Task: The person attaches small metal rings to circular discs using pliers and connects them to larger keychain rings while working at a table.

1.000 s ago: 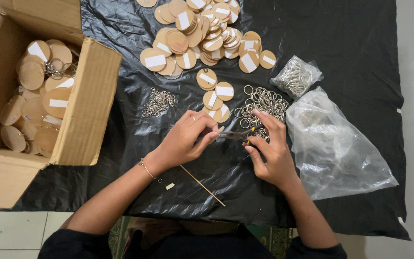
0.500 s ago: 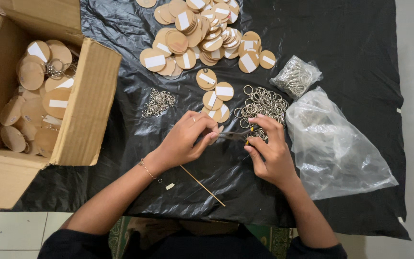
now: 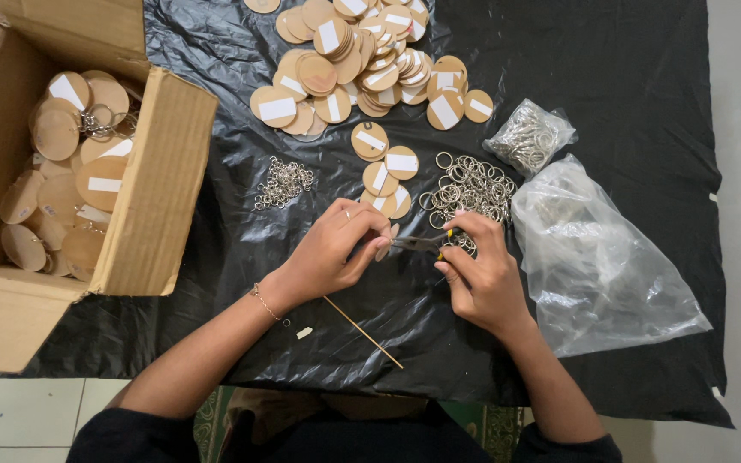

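Note:
My left hand (image 3: 336,249) pinches a round wooden disc (image 3: 385,243) edge-on above the black plastic sheet (image 3: 611,77). My right hand (image 3: 479,273) grips small pliers (image 3: 422,243) whose jaws meet the disc's edge. The two hands sit close together at the sheet's middle. Just beyond them lie three loose wooden discs with white labels (image 3: 388,171) and a heap of metal key rings (image 3: 472,184). A small pile of short chains (image 3: 285,183) lies left of my left hand. A big pile of wooden discs (image 3: 362,60) fills the far middle.
An open cardboard box (image 3: 160,180) at the left holds several discs with rings fitted. A small bag of metal parts (image 3: 529,137) and a larger clear plastic bag (image 3: 598,257) lie at the right. A thin wooden stick (image 3: 362,332) lies near the front edge.
Both hands stay in place; only the fingers shift slightly around the disc and pliers.

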